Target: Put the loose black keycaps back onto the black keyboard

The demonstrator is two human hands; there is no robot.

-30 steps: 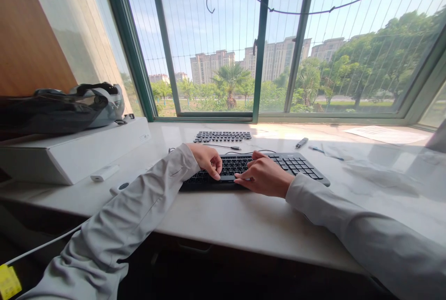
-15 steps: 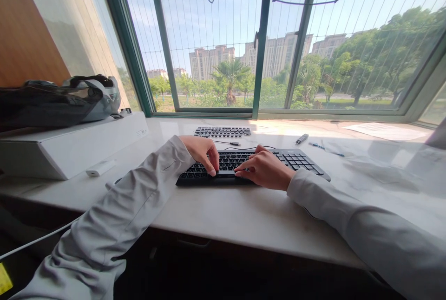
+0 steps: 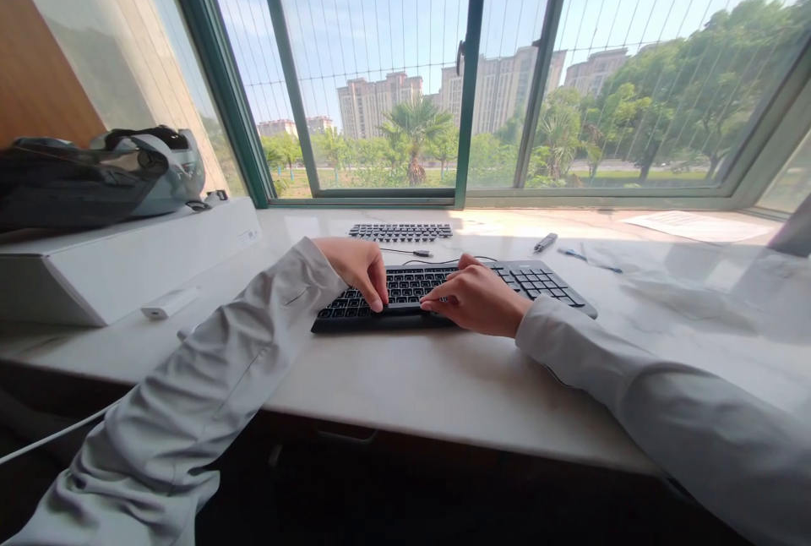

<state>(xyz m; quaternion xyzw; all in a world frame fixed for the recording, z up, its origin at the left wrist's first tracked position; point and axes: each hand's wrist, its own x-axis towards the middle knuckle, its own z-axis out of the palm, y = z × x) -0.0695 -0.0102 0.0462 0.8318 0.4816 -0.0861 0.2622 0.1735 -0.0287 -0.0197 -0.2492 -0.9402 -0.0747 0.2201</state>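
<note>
The keyboard (image 3: 411, 280) lay on the table (image 3: 380, 373), left hand (image 3: 362, 269) and right hand (image 3: 474, 296) at opposite ends of its space bar (image 3: 404, 308), fingers' grip indeterminable; key handling appeared underway, the next move requiring level control

Free room fronts the keyboard (image 3: 405, 286) — a white box (image 3: 155, 263) blocks left.
</note>
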